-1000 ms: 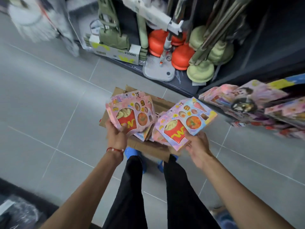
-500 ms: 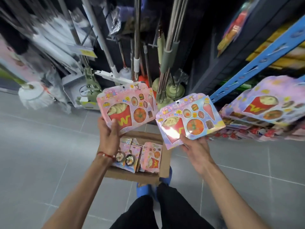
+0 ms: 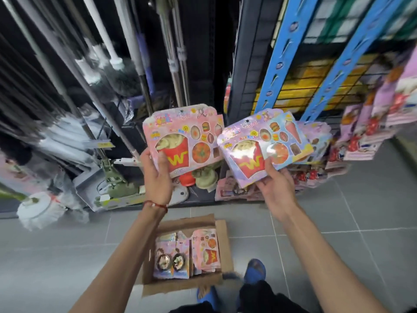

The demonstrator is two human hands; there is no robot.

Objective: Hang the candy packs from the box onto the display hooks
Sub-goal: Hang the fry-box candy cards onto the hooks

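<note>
Head cam, pointing down at my own arms in the aisle. My left hand [image 3: 158,177] is curled round the lower left corner of a pink pack [image 3: 182,141], thumb lying on the front next to the red fries carton, just left of frame centre. My right hand [image 3: 277,190] pinches the bottom edge of a lilac pack [image 3: 264,145], thumb on the front, just right of centre. Hands are apart, one pack each. Both packs face up at me, side by side, and their near edges meet in the middle; can't tell if they actually touch.

The box [image 3: 223,240] sits open on the grey floor [image 3: 56,256] at lower centre, between my forearms, with spare packs [image 3: 205,251] standing inside it. A blue slipper [image 3: 255,269] is just right of the box.

Hung packs [image 3: 370,129] run along the right edge, in front of a wire grid [image 3: 316,86] between blue uprights [image 3: 277,53]. The hooks themselves are too blurry to pick out. Mops [image 3: 40,208] fill the left side. There's a red bracelet [image 3: 155,204] on my left wrist.
</note>
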